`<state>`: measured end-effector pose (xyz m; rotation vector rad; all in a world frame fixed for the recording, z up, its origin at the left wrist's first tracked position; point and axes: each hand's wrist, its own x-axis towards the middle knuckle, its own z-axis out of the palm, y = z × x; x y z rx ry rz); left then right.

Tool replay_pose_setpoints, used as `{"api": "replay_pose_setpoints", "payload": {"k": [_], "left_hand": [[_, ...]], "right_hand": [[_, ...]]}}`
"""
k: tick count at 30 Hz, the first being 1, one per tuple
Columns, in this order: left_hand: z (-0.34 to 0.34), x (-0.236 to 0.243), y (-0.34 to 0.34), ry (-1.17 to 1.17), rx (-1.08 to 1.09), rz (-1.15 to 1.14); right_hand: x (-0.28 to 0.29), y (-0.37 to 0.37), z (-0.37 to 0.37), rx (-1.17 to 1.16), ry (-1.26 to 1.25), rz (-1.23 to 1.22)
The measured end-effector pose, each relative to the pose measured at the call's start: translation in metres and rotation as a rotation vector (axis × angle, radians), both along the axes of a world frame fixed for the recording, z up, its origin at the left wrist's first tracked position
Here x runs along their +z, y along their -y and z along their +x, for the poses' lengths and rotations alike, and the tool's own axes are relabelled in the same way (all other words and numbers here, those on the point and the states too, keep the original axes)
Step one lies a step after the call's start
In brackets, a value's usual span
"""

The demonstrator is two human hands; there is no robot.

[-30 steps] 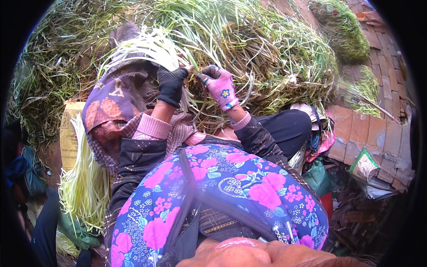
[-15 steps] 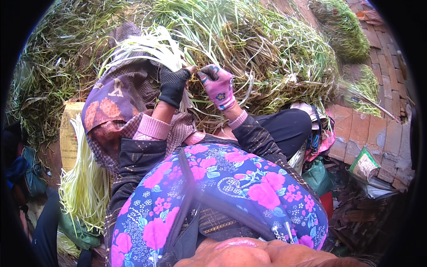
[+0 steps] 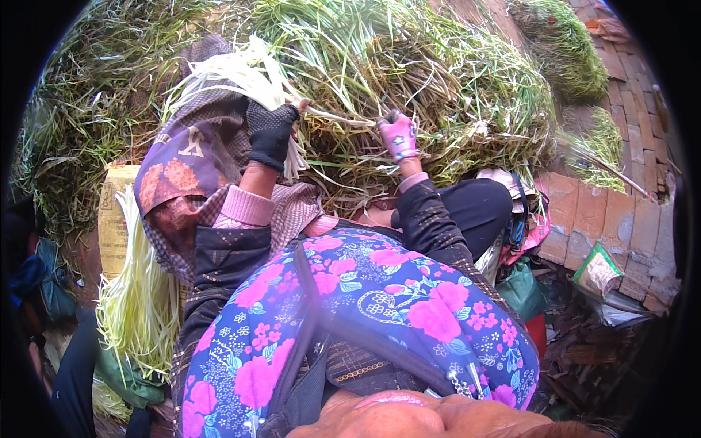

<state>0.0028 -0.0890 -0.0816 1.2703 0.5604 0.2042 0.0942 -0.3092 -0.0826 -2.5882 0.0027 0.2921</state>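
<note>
My left hand, in a black fingerless glove, is closed round a bundle of long pale yellow-white stalks; the leaves fan up and left over a checked purple-brown cloth. My right hand, in a pink flowered glove, is farther right with its fingers pinched on a thin pale stalk, which stretches across from beside the left hand over a heap of green and dry straw-like stalks.
A pile of pale stalks lies on a yellow sack at left. Bricks, smaller green bunches, a plastic packet and bags lie at right. Someone's dark-clothed leg shows at lower left.
My right hand has moved right, away from my left, drawing a thin stalk out sideways. My left hand has shifted slightly up and left with the bundle.
</note>
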Motion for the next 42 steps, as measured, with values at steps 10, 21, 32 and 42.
{"api": "replay_pose_setpoints", "payload": {"k": [10,21,32,42], "left_hand": [[-0.006,0.008,-0.003,0.096,-0.237,-0.322],[-0.003,0.013,0.004,0.236,-0.124,-0.305],[-0.002,-0.007,0.023,0.160,-0.121,-0.073],[-0.004,0.009,0.005,0.157,-0.094,-0.334]], "right_hand": [[0.035,-0.044,-0.039,0.380,-0.722,0.883],[0.035,-0.030,-0.024,0.161,-0.512,0.976],[0.025,-0.056,-0.043,0.264,-0.122,0.860],[0.017,-0.038,-0.025,0.286,-0.098,0.826]]}}
